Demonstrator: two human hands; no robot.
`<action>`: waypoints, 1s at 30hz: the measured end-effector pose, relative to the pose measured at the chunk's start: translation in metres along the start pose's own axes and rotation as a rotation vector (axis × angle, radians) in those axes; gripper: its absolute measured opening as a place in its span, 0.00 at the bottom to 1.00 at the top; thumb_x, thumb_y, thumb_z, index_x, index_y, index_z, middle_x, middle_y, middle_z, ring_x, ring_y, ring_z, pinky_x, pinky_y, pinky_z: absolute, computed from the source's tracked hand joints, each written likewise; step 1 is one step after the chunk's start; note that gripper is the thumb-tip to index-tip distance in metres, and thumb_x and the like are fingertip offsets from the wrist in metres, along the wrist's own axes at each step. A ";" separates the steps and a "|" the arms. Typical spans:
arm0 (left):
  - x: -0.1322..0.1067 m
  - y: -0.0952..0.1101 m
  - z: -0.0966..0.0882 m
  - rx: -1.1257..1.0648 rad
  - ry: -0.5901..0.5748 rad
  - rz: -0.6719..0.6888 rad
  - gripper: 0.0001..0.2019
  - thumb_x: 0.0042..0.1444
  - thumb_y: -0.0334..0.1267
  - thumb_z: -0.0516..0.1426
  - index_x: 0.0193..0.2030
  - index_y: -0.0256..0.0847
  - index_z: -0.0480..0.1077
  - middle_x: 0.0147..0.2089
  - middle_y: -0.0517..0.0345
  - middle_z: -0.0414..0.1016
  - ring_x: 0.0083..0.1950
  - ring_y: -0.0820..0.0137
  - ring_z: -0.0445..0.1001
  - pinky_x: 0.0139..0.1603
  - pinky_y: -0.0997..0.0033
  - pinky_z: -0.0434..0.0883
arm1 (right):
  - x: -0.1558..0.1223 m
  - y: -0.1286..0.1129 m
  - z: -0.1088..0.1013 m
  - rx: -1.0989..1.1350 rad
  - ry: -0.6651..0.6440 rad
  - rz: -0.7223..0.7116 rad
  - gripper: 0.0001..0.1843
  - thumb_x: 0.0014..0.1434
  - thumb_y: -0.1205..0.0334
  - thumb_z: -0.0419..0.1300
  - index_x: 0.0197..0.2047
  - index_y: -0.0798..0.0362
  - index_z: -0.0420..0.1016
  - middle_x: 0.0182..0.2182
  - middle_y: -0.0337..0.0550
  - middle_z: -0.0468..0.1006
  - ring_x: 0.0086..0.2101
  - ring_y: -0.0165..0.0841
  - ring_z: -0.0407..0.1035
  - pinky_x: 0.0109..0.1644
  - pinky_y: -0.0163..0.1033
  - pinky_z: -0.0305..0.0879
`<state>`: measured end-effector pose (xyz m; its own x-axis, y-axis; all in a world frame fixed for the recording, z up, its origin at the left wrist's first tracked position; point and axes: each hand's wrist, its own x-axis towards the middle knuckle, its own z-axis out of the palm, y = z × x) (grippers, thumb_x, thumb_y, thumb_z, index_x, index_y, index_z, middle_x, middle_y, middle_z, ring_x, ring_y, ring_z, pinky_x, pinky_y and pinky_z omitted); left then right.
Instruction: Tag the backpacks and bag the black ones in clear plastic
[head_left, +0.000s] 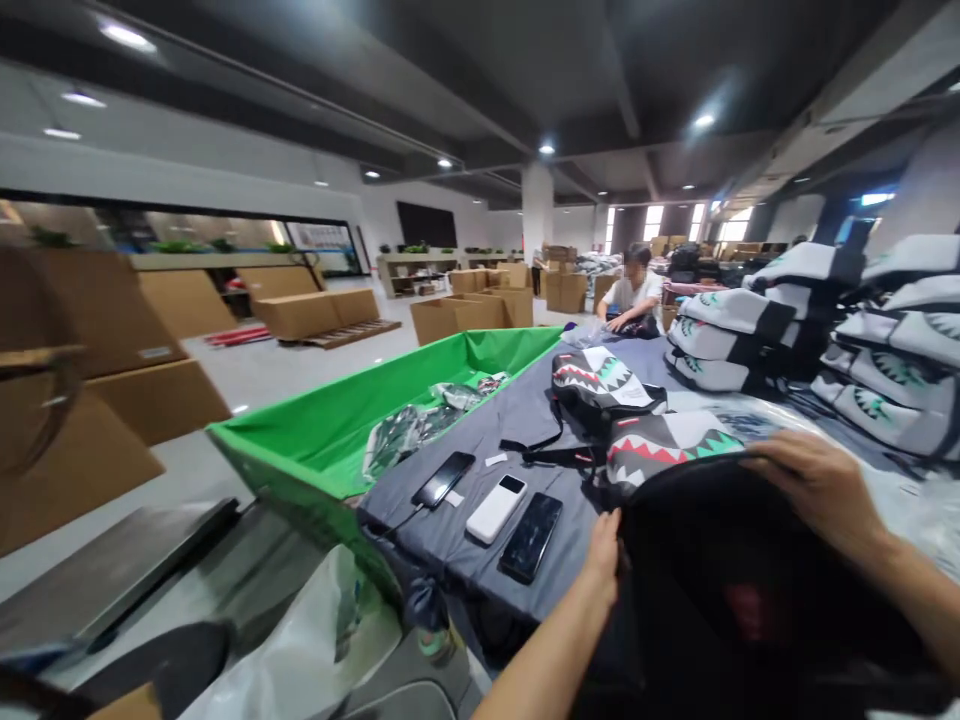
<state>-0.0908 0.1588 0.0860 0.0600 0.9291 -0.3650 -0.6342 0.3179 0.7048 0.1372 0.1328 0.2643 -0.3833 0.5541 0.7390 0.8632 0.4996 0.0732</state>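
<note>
My hands hold a large black backpack [720,590] up close in front of me, and its inside looks dark. My left hand [604,555] pinches the bag's near edge. My right hand [817,485] curves over its upper rim. Just beyond the black bag, two grey backpacks with shark-teeth prints lie on a grey cloth-covered table [457,535]: one [667,445] touches the bag, and the other [600,385] lies further off. Left of my left hand lie a white power bank [496,508] and two smartphones [531,537] [442,480].
A green fabric-lined bin [352,420] holding plastic-wrapped items stands beyond the table's left side. Stacked white shark-print backpacks [877,330] rise at right. A seated co-worker [634,295] works at the far end. Cardboard boxes [472,310] stand across the floor behind.
</note>
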 end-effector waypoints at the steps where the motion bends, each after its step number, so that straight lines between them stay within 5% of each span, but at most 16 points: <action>1: -0.004 0.014 -0.008 0.072 0.021 0.062 0.35 0.45 0.52 0.71 0.57 0.38 0.71 0.63 0.40 0.72 0.67 0.49 0.69 0.63 0.55 0.72 | -0.006 -0.006 -0.002 0.046 -0.013 -0.046 0.23 0.73 0.46 0.51 0.37 0.51 0.79 0.29 0.41 0.77 0.31 0.30 0.72 0.37 0.35 0.69; 3: -0.021 0.041 -0.020 0.296 -0.003 0.298 0.36 0.43 0.46 0.71 0.60 0.41 0.70 0.70 0.46 0.66 0.74 0.55 0.59 0.73 0.60 0.60 | -0.010 -0.018 0.001 0.128 -0.023 -0.120 0.25 0.74 0.48 0.49 0.34 0.51 0.79 0.26 0.41 0.75 0.28 0.29 0.71 0.33 0.35 0.65; 5: -0.046 0.061 -0.016 0.772 -0.206 0.729 0.41 0.45 0.44 0.69 0.67 0.44 0.64 0.72 0.48 0.63 0.75 0.55 0.58 0.76 0.55 0.55 | -0.006 -0.029 0.008 0.167 -0.015 -0.134 0.24 0.74 0.48 0.51 0.33 0.51 0.79 0.26 0.41 0.76 0.28 0.30 0.70 0.33 0.35 0.63; 7: -0.069 0.072 0.006 1.134 -0.381 1.029 0.43 0.46 0.44 0.69 0.69 0.44 0.61 0.69 0.47 0.67 0.70 0.54 0.65 0.72 0.52 0.61 | 0.001 -0.038 0.014 0.180 0.014 -0.133 0.23 0.73 0.48 0.53 0.33 0.52 0.79 0.25 0.41 0.76 0.28 0.30 0.69 0.33 0.36 0.62; 9: -0.081 0.076 0.036 1.323 -0.306 1.157 0.32 0.53 0.44 0.66 0.64 0.42 0.66 0.59 0.47 0.77 0.58 0.56 0.76 0.61 0.56 0.71 | 0.002 -0.045 0.015 0.183 0.082 -0.114 0.20 0.72 0.50 0.55 0.34 0.52 0.79 0.26 0.40 0.76 0.28 0.31 0.69 0.34 0.37 0.63; 12: -0.075 0.081 0.075 1.590 -0.190 1.220 0.12 0.60 0.45 0.63 0.44 0.40 0.76 0.39 0.50 0.81 0.41 0.59 0.79 0.44 0.64 0.70 | -0.023 -0.059 0.001 0.165 0.249 -0.050 0.07 0.69 0.60 0.59 0.45 0.50 0.79 0.36 0.44 0.79 0.39 0.35 0.72 0.45 0.41 0.69; 15: -0.045 0.095 0.097 1.635 -0.101 1.220 0.11 0.59 0.46 0.63 0.33 0.41 0.75 0.31 0.55 0.79 0.34 0.64 0.76 0.36 0.69 0.63 | -0.083 -0.075 -0.008 0.178 0.178 -0.116 0.18 0.64 0.57 0.65 0.56 0.50 0.74 0.46 0.49 0.80 0.48 0.39 0.72 0.54 0.47 0.68; 18: -0.008 0.113 0.118 1.487 0.043 1.091 0.14 0.57 0.48 0.64 0.28 0.41 0.75 0.26 0.58 0.75 0.30 0.67 0.71 0.33 0.70 0.59 | -0.142 -0.083 0.008 0.156 -0.461 -0.042 0.38 0.45 0.38 0.75 0.52 0.53 0.77 0.39 0.48 0.82 0.39 0.42 0.76 0.45 0.45 0.68; 20: 0.008 0.120 0.133 1.402 0.096 1.038 0.13 0.56 0.47 0.63 0.29 0.40 0.76 0.25 0.59 0.74 0.31 0.67 0.71 0.33 0.71 0.59 | -0.158 -0.080 0.026 0.107 -0.835 0.100 0.30 0.40 0.43 0.78 0.42 0.51 0.80 0.33 0.43 0.82 0.33 0.40 0.76 0.37 0.41 0.64; 21: 0.012 0.122 0.140 1.381 0.110 1.037 0.12 0.56 0.47 0.62 0.30 0.40 0.77 0.26 0.58 0.75 0.32 0.66 0.71 0.34 0.71 0.60 | -0.159 -0.077 0.032 0.092 -0.919 0.155 0.25 0.42 0.46 0.79 0.38 0.51 0.80 0.32 0.42 0.82 0.32 0.39 0.76 0.36 0.40 0.62; 23: 0.013 0.126 0.150 1.377 0.131 1.072 0.12 0.55 0.47 0.62 0.34 0.39 0.79 0.29 0.56 0.77 0.35 0.64 0.73 0.36 0.70 0.62 | -0.148 -0.074 0.038 0.095 -0.918 0.208 0.18 0.49 0.50 0.77 0.37 0.51 0.79 0.34 0.41 0.83 0.35 0.39 0.77 0.37 0.40 0.59; 26: -0.002 0.136 0.153 1.400 0.079 1.117 0.15 0.53 0.50 0.60 0.36 0.40 0.78 0.33 0.54 0.79 0.38 0.62 0.74 0.38 0.69 0.65 | -0.129 -0.080 0.035 0.141 -0.750 0.173 0.17 0.56 0.48 0.73 0.40 0.51 0.78 0.37 0.42 0.83 0.40 0.38 0.76 0.41 0.42 0.59; 30: -0.037 0.147 0.136 1.546 -0.320 0.952 0.19 0.49 0.56 0.61 0.37 0.43 0.78 0.34 0.58 0.80 0.37 0.62 0.76 0.38 0.70 0.68 | -0.143 -0.108 0.053 0.192 -0.678 0.009 0.22 0.53 0.42 0.72 0.38 0.52 0.77 0.33 0.41 0.82 0.34 0.36 0.75 0.34 0.40 0.59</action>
<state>-0.0818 0.1964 0.2859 0.3922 0.8140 0.4284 0.6404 -0.5760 0.5080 0.0811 0.0348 0.1152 -0.5508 0.8204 0.1537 0.8179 0.5672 -0.0967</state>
